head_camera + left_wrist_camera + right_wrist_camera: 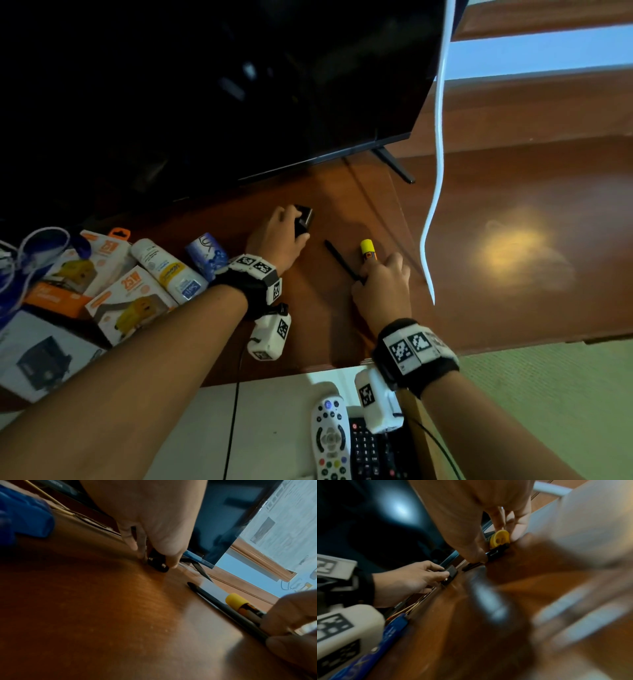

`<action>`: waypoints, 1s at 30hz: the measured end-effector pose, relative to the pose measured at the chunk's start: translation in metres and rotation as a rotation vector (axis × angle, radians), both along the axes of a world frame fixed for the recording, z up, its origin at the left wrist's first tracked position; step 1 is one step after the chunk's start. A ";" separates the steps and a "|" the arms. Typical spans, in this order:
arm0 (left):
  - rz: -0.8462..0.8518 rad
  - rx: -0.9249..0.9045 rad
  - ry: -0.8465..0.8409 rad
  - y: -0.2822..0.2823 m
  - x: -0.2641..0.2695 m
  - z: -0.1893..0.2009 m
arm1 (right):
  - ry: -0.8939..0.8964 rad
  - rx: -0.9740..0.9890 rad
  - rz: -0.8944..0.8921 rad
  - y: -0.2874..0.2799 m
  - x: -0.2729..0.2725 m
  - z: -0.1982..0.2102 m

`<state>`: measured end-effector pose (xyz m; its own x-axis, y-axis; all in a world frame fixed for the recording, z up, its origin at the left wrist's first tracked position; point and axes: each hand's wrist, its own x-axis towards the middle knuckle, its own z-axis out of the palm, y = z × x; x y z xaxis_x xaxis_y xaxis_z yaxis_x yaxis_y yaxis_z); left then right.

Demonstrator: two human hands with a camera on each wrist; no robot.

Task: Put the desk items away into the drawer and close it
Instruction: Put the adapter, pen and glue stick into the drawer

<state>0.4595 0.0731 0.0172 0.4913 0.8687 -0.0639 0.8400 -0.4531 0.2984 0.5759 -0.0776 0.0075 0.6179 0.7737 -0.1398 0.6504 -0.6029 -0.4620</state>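
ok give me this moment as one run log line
left hand: grips small black object on desk | right hand: grips black pen and yellow-capped marker | drawer: open, remotes inside

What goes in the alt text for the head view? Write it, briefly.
Two hands work on a wooden desk under a dark TV: the left hand holds a small black box, the right hand grips a black pen and a yellow-capped marker. Cartons lie left; two remotes sit in the open drawer below.

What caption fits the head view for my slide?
Left hand grips a small black box; right hand gathers a black pen and yellow-capped marker.
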 end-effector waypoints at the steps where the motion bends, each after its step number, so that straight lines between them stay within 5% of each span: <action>1: 0.007 0.006 -0.014 -0.005 0.000 -0.001 | 0.002 -0.010 -0.013 -0.009 -0.003 0.000; 11: 0.124 -0.125 -0.188 -0.082 -0.019 0.008 | 0.055 0.060 -0.106 -0.088 -0.020 0.002; 20: 0.145 -0.208 -0.273 -0.164 -0.057 0.001 | -0.165 0.032 0.152 -0.084 -0.022 -0.003; 30: 0.118 -0.342 -0.380 -0.197 -0.106 -0.003 | -0.153 0.015 0.162 -0.082 -0.030 0.004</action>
<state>0.3533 -0.1237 0.0145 0.4353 0.8800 -0.1899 0.6828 -0.1853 0.7067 0.5456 -0.1599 0.0116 0.4985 0.8659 -0.0421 0.8014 -0.4788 -0.3586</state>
